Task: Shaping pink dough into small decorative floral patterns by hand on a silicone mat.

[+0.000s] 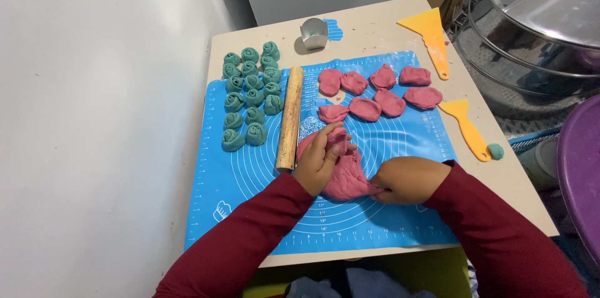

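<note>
Head view. Beige table [375, 29] set against a white wall carries a blue silicone baking mat [250, 185] printed with concentric rings.

Left hand [320, 161]: fingers curled and grasping the upper end of a large pink dough lump [347, 176], pinching a portion upward. Right hand [406, 179]: fingers closed down on the lump's right edge, pressing it to the mat. The lump lies at the mat's centre, between both hands and touched by both.

Step in hand, as judged: a piece is being pulled off the main mass. Nine flattened pink dough pieces [375, 93] lie in two rows beyond the lump, well apart from the hands, so portioning looks well advanced (roughly half of the pink dough appears still undivided). The next move calls for a clean separation, the right hand anchoring while the left twists or tears, and free mat space beside the lower row.

Other items: wooden rolling pin [290, 118] lying lengthwise just left of the lump; green dough rosettes [250, 95] clustered at the mat's left; two yellow scrapers [431, 38] [467, 126] at right; a small metal cutter [314, 33] at the far edge; a large glass-lidded metal pot [531, 29] at upper right.
</note>
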